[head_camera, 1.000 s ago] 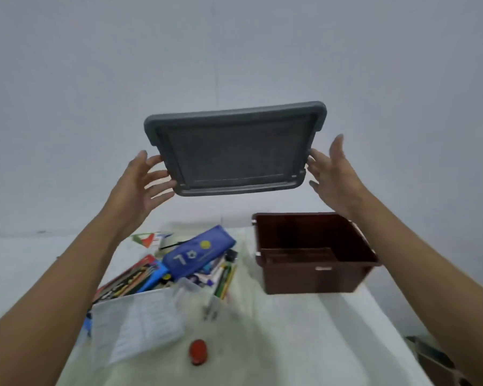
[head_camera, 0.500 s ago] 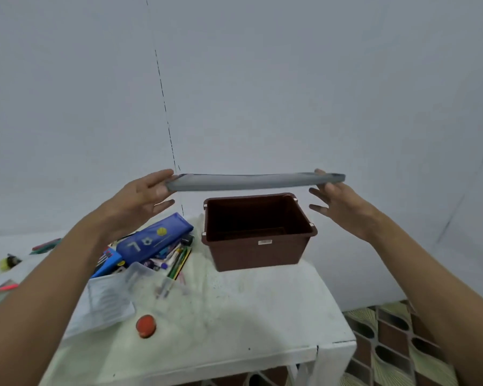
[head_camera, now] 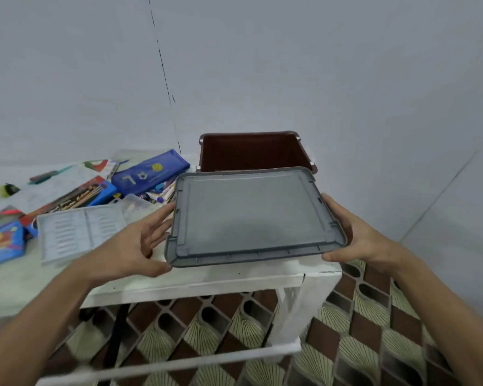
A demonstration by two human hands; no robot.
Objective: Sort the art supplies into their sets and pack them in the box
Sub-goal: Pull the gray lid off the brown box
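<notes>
Both hands, left hand (head_camera: 129, 247) and right hand (head_camera: 356, 232), grip one grey lid (head_camera: 251, 215) mid-frame by its sides. One open brown box (head_camera: 253, 153) stands behind it on the table (head_camera: 207, 280)

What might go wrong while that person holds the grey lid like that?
The lid is only held at its edges by the left hand and right hand, so it may slip. It hangs partly past the table edge, so a drop could reach the floor. Set down leftward, it could knock the supplies.
</notes>
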